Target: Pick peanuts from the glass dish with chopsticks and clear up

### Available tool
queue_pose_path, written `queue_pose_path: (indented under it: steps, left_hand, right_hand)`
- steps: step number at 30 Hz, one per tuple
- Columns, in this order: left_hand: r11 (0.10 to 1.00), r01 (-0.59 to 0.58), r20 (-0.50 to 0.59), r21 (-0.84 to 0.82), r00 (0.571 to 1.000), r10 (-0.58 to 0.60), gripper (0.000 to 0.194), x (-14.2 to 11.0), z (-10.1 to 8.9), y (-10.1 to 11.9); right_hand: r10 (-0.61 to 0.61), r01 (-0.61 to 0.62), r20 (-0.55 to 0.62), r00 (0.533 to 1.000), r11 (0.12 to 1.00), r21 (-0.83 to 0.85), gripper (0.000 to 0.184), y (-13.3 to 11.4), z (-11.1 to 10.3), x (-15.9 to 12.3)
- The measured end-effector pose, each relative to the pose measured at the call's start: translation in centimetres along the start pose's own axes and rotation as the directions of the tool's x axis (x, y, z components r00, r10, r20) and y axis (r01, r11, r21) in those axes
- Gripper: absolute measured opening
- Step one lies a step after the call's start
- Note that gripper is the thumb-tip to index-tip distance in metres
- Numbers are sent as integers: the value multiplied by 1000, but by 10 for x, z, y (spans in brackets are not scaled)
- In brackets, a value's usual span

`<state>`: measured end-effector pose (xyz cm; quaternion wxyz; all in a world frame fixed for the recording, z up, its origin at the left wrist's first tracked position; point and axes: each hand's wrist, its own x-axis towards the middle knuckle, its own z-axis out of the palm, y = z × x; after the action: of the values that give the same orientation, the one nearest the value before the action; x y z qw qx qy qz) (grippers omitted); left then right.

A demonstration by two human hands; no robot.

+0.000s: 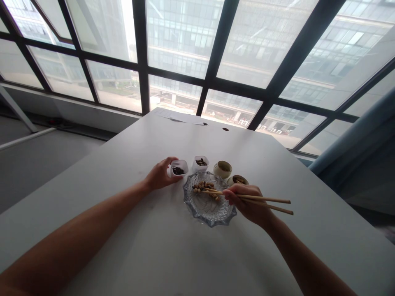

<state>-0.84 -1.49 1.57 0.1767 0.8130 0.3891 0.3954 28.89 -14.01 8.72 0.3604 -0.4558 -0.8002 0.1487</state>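
My left hand is closed around the left side of a small white square cup, which has dark seed-like pieces in it. A pair of wooden chopsticks is gripped in my right hand. Their tips reach into a scalloped clear glass bowl, among mixed brown and tan nut-like pieces. Whether the tips pinch a piece is too small to tell. My right hand hovers by the bowl's right edge, partly covering a small round cup with pale pieces inside.
Behind the bowl stand another white square cup with dark striped seeds and a round beige cup. All rest on a white table. Papers lie at its far edge, near large windows. A blue curtain hangs at right.
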Motion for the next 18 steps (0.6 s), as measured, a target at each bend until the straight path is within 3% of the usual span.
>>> queue_pose_path:
  steps: [9, 11, 13, 15, 18]
  left_hand:
    - [1000, 17, -7, -1, 1000, -17, 60, 0, -1, 3]
    - [1000, 24, -4, 0, 1000, -24, 60, 0, 0, 3]
    - [1000, 23, -3, 0, 1000, -23, 60, 0, 0, 2]
    - [1000, 18, -3, 2, 1000, -18, 60, 0, 0, 0]
    - [1000, 20, 2, 10, 1000, -20, 61, 0, 1, -2]
  right_hand:
    - [45, -49, 46, 998, 994, 93, 38, 3, 3, -2]
    - [100, -103, 28, 995, 982, 158, 38, 7, 5, -5]
    - [223, -193, -71, 972, 936, 296, 39, 12, 7, -7]
    - [418, -273, -197, 887, 818, 506, 43, 19, 8, -9]
    - [688, -287, -241, 684, 559, 778, 50, 28, 6, -14]
